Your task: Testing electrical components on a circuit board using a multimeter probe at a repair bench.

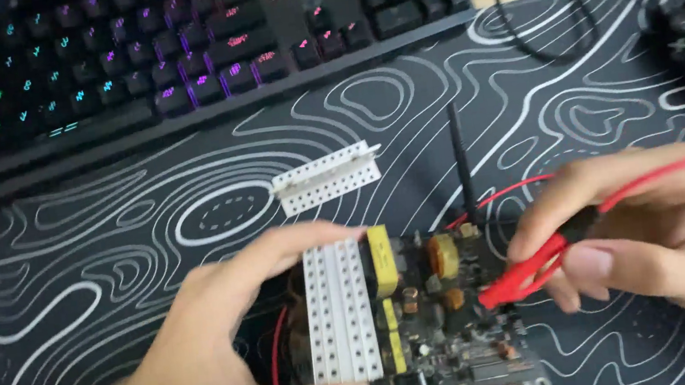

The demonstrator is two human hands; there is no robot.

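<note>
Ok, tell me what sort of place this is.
Probably a home computer desk used for electronics tinkering: a backlit keyboard on a patterned desk mat, and a circuit board with a red clip lead in hand.

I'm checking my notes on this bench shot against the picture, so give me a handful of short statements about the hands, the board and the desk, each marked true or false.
1. The left hand grips the circuit board by its white perforated heat sink. True.
2. The right hand pinches a blue clip. False: the clip is red, with a red wire running from it.
3. A loose white perforated piece lies on the desk mat beyond the board. True.
4. The keyboard is unlit. False: its keys glow in several colours.
5. The clip's tip is at the board's right edge. True.
</note>
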